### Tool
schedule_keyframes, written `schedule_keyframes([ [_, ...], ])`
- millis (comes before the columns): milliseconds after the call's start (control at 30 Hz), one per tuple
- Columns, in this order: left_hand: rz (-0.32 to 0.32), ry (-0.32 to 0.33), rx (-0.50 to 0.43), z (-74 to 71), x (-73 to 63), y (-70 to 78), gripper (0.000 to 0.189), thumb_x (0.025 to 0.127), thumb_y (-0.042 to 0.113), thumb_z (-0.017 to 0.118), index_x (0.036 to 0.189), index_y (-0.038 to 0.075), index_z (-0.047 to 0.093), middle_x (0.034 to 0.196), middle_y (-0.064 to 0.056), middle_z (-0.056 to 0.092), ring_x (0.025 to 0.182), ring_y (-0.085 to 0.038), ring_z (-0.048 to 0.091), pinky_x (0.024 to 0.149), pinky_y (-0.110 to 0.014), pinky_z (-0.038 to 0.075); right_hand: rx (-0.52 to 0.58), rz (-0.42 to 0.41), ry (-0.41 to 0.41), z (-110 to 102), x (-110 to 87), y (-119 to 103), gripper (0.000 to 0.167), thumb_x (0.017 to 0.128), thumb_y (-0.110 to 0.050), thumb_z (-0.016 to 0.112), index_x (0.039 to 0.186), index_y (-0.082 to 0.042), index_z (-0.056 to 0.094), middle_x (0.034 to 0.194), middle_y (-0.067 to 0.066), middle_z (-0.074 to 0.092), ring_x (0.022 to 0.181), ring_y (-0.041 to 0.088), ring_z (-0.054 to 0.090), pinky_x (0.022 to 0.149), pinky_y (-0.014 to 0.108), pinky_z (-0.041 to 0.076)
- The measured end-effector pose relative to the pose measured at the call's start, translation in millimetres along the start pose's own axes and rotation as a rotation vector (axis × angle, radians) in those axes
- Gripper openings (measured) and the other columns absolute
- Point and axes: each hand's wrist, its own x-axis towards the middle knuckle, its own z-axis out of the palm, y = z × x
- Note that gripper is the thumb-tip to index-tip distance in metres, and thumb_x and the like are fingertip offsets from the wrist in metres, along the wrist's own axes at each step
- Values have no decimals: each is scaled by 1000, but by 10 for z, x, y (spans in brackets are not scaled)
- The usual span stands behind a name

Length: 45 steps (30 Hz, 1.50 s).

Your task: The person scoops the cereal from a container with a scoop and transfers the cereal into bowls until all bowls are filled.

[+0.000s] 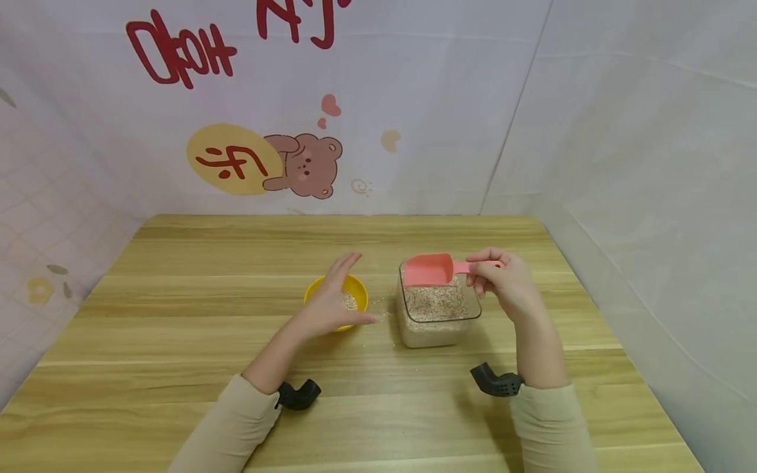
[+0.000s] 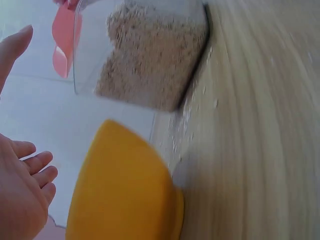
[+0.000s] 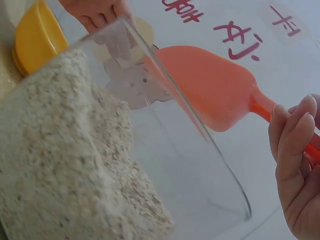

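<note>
My right hand (image 1: pixel 501 279) grips the handle of a pink scoop (image 1: pixel 428 270), which hovers over a clear square container (image 1: pixel 434 335). In the head view the scoop's bowl looks empty. Pale flakes like oats (image 3: pixel 55 160) fill much of the container, heaped unevenly against one side. My left hand (image 1: pixel 328 305) hovers over a yellow bowl (image 1: pixel 357 287), thumb and fingers spread apart and holding nothing. Some flakes (image 1: pixel 349 301) lie in the bowl, partly hidden by that hand. From the left wrist view the bowl's outer wall (image 2: pixel 122 190) stands apart from the palm.
Loose flakes (image 2: pixel 187 132) are scattered on the wooden table (image 1: pixel 367 420) between bowl and container. Black curved wrist mounts (image 1: pixel 300 395) sit at both cuffs. White printed cloth (image 1: pixel 414 118) hangs behind the table and along its sides.
</note>
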Motion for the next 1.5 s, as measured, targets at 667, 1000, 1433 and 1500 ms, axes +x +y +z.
schedule_keyframes([
  [667, -1, -51, -38, 409, 135, 225, 116, 63, 45, 88, 154, 20, 19, 158, -1, 12, 142, -23, 17, 109, -51, 22, -64, 22, 27, -319, -78, -16, 8, 93, 5, 54, 97, 11, 58, 64, 8, 62, 46, 12, 52, 45, 21, 46],
  [1000, 19, -62, -29, 519, 196, 252, 118, 64, 48, 86, 154, 21, 15, 159, -1, 10, 143, -22, 13, 110, -50, 20, -129, 37, 23, -357, -85, 1, 8, 92, 4, 55, 97, 10, 59, 65, 10, 63, 47, 12, 53, 45, 22, 46],
  [1433, -1, -72, -70, 618, 235, 236, 122, 63, 52, 85, 155, 21, 11, 159, 0, 7, 142, -26, 14, 106, -56, 25, -227, 62, 23, -311, -43, 72, 16, 90, 5, 55, 101, 17, 54, 66, 10, 63, 49, 11, 53, 46, 23, 48],
  [1500, -5, -73, -71, 619, 240, 241, 122, 63, 52, 85, 155, 21, 11, 159, 0, 7, 142, -26, 14, 106, -56, 25, -248, 72, 22, -292, -34, 78, 16, 90, 5, 55, 101, 16, 54, 66, 11, 63, 49, 11, 54, 47, 23, 48],
])
